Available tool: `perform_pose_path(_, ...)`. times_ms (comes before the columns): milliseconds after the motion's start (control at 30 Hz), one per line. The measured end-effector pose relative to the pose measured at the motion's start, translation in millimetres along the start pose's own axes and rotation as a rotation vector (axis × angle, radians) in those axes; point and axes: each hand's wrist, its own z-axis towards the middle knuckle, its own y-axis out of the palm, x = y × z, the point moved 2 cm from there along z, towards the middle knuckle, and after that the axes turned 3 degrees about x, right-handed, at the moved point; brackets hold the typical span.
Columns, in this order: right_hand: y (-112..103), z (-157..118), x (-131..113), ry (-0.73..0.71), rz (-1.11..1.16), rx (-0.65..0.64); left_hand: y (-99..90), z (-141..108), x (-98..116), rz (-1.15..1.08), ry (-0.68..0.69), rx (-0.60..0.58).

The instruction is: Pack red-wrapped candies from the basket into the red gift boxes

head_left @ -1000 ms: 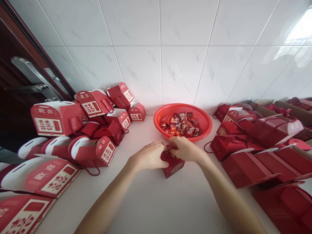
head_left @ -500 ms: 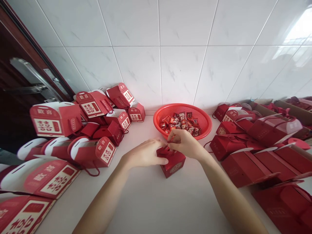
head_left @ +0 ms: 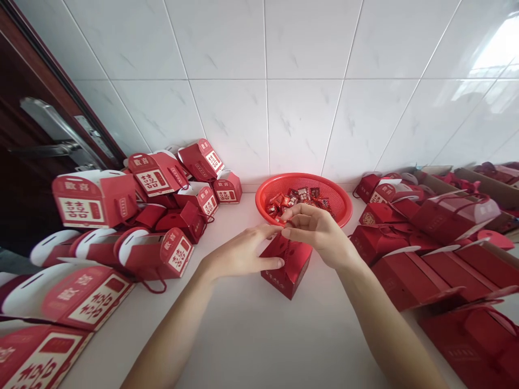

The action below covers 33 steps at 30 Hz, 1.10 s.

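A small red gift box stands on the white table in front of me, its top closed and one corner turned toward me. A thin red cord handle rises from its top to my fingertips. Pinched at the cord's upper end is my right hand, thumb and forefinger together and the other fingers curled. My left hand grips the box from the left, thumb across the near side and fingers over the top, fingertips close to the cord. Just behind, a red plastic basket holds wrapped candies, partly covered by my right hand.
Red-and-white gift boxes are stacked along the left, some with cord handles hanging down. More red boxes crowd the right side, with cardboard cartons behind. A tiled wall closes the back; a door handle shows at left.
The gift box has turned so that a corner now faces me. My right hand has risen slightly with the cord, which stands up from the top. My left hand has stayed beside the box.
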Motion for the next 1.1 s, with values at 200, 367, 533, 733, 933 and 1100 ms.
perform_pose_path(200, -3, -3, -6, 0.011, 0.162, 0.082, -4.8, -1, 5, -0.09, 0.087, 0.003)
perform_pose_path(367, -4, -6, -11, -0.003, 0.287, 0.095, -9.4, -3, 7, -0.151, 0.104, 0.067)
perform_pose_path(533, -4, -7, -11, -0.013, 0.349, 0.049, -7.9, -3, 10, -0.157, 0.074, 0.058)
perform_pose_path(733, -4, -7, -13, -0.036, 0.35, 0.078, -3.3, -2, 13, -0.128, 0.02, 0.088)
perform_pose_path(933, -4, -7, -14, 0.022, 0.401, 0.084, -2.3, -1, 13, -0.094, 0.014, 0.098)
perform_pose_path(1100, -4, -7, -12, 0.019, 0.289, 0.108, -2.3, 0, 12, -0.08, -0.001, 0.079)
